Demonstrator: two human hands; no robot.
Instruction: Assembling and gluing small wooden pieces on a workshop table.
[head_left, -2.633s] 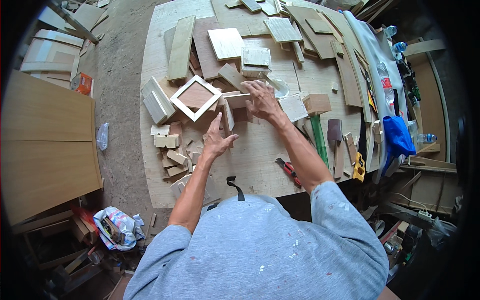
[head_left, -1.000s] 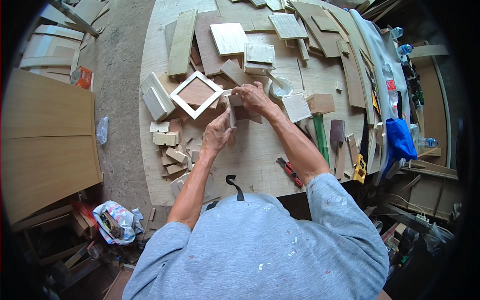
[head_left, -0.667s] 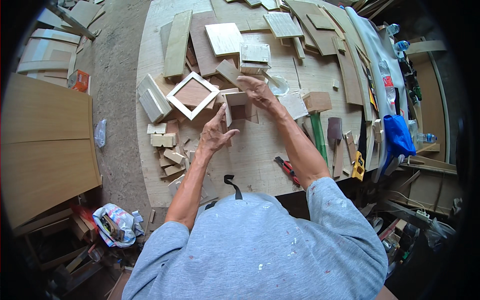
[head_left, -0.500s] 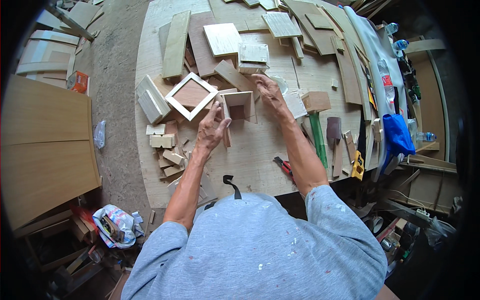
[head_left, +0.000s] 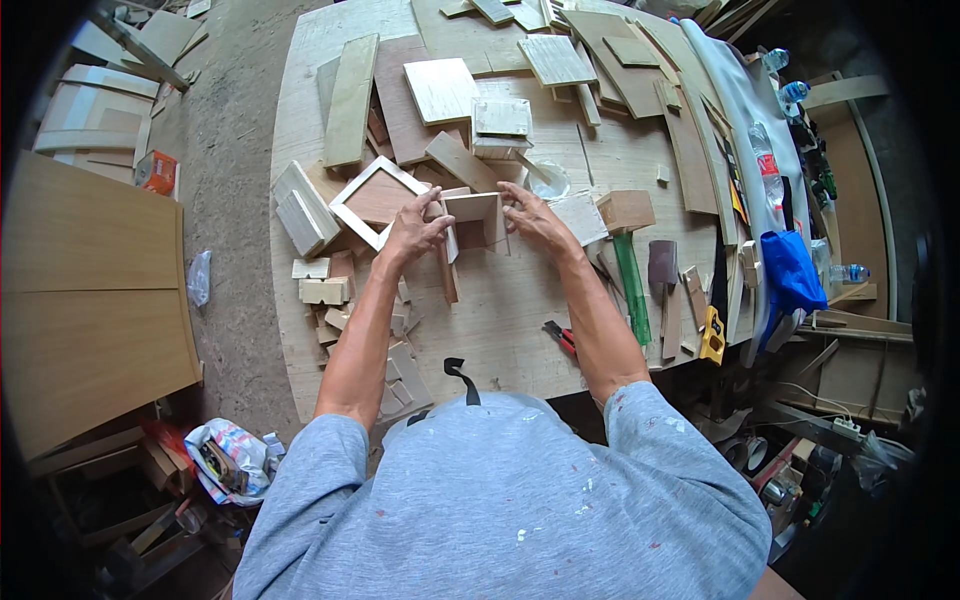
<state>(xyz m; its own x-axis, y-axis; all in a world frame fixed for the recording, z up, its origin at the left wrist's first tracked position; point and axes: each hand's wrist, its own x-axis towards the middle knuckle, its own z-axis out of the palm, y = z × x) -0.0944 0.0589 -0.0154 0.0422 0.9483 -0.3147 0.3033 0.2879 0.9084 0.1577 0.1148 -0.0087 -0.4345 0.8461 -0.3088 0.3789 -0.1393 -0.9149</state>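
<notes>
A small open wooden box (head_left: 472, 209) stands on the workbench between my hands. My left hand (head_left: 412, 230) is closed on its left wall, with the thumb near its front edge. On the opposite side, the fingers of my right hand (head_left: 538, 218) hold the right wall. A narrow wood strip (head_left: 447, 280) juts toward me below my left fingers. Just left of that hand lies a pale square wooden frame (head_left: 357, 183), its right corner hidden by the fingers. Behind the box sits a whitish wooden block (head_left: 502, 118).
Small wood offcuts (head_left: 325, 291) lie left of my left forearm. Red-handled pliers (head_left: 562, 337) rest beside my right forearm. Farther right are a mallet (head_left: 627, 212) with a green-wrapped handle, a yellow-handled saw (head_left: 712, 337) and a blue bag (head_left: 790, 270). Boards (head_left: 407, 100) cover the far side.
My right hand has come down from beside the whitish block onto the box's right wall. My left hand has shifted slightly away from me and closed on the left wall.
</notes>
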